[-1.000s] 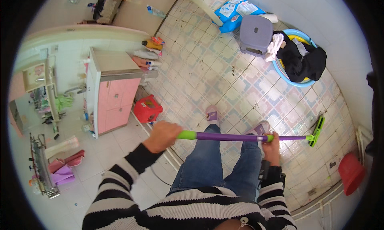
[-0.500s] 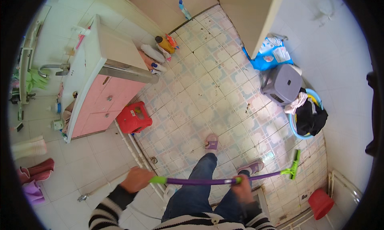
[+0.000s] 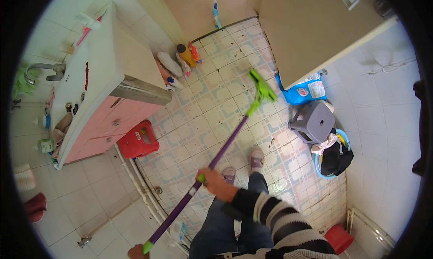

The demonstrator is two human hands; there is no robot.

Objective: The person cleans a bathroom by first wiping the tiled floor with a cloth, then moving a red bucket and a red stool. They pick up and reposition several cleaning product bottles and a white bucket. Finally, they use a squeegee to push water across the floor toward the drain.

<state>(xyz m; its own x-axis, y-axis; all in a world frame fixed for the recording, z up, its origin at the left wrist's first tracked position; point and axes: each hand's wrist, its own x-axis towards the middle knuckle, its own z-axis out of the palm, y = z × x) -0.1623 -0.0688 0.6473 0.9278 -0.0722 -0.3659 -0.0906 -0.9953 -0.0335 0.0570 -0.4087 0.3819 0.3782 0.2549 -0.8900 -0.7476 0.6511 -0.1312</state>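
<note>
**Mop held across the tiled floor**

The left hand (image 3: 135, 251) grips the mop (image 3: 212, 160) at its green end cap by the lower edge. The right hand (image 3: 213, 181) is closed around the purple shaft midway. The green mop head (image 3: 261, 88) lies on the tiles, beyond a red stool (image 3: 138, 139) and grey stool (image 3: 312, 121).

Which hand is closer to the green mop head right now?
Right. The right hand grips the purple handle midway, well below the green mop head. The left hand holds the handle's green end at the bottom edge, farthest away.
</note>
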